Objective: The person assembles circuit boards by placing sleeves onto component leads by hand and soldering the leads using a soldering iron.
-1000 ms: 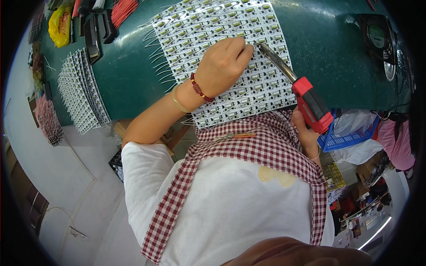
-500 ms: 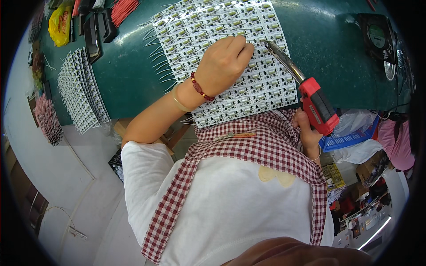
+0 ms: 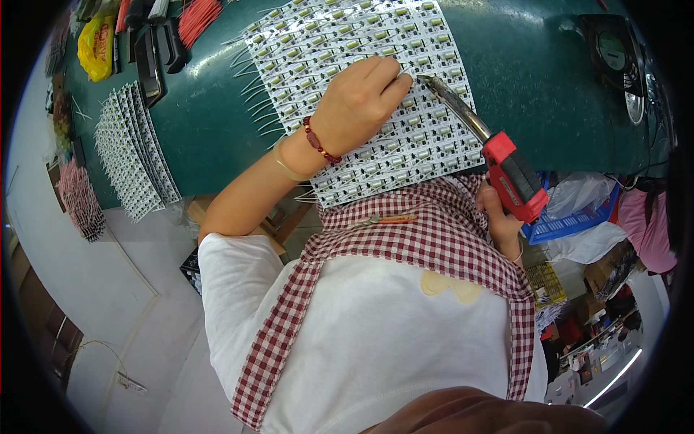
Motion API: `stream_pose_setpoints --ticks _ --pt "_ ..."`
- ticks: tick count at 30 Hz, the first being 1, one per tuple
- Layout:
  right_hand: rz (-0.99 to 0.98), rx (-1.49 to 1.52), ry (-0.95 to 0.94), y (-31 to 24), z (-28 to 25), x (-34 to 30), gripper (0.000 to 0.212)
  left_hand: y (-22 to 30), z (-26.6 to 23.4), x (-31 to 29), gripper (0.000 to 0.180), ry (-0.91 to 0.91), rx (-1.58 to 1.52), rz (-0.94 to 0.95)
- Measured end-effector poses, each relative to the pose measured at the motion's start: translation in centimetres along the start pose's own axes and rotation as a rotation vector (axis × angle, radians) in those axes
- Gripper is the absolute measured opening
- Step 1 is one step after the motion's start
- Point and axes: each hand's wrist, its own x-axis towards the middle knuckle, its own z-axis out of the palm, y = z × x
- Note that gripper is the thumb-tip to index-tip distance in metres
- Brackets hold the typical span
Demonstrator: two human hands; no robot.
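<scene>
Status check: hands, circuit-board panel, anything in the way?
Right hand gripping red-and-black soldering iron, tip close to left fingers. Left hand over circuit-board panel, grip hidden. Only that hand obstructs, covering mid-panel.

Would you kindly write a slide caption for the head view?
Left hand over a circuit board sheet on a green table, right hand holding a soldering iron.
</scene>
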Motion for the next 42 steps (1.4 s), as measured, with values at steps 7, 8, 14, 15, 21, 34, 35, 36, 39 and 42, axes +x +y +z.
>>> stream_pose_setpoints --ticks 7,8,14,15,21,34,35,36,39,42 --pt "0.018 0.025 -0.103 0.3 -0.7 -0.2 0.011 0.1 -0.1 0.1 0.023 -0.019 0.010 0.011" --pt "0.028 0.018 -0.118 0.3 -0.7 -0.2 0.012 0.1 -0.2 0.1 0.023 -0.027 0.007 0.011" --pt "-0.011 -0.076 -0.057 0.8 -0.5 -0.5 0.018 0.1 -0.2 0.2 0.025 -0.061 -0.001 0.016" --pt "-0.011 -0.076 -0.058 0.7 -0.5 -0.6 0.018 0.1 -0.2 0.2 0.026 -0.078 -0.005 0.013" --pt "0.074 0.017 -0.055 0.5 -0.7 -0.7 0.021 0.2 -0.4 0.3 0.027 -0.118 0.007 0.010" --pt "0.009 0.011 -0.072 -1.1 0.1 -0.2 0.008 0.5 -0.5 0.4 0.029 -0.139 0.020 0.004" --pt "0.010 0.054 -0.077 -1.1 0.0 -0.2 0.009 0.5 -0.5 0.4 0.028 -0.142 0.030 0.008" --pt "0.010 0.054 -0.077 -1.2 -0.1 -0.2 0.009 0.5 -0.5 0.4 0.028 -0.145 0.040 0.011" --pt "0.007 0.088 -0.077 -1.4 0.0 -0.1 0.012 0.5 -0.5 0.4 0.027 -0.152 0.079 0.021" --pt "0.003 0.093 -0.094 -1.3 -0.1 0.0 0.012 0.7 -0.7 0.4 0.025 -0.179 0.199 0.037"
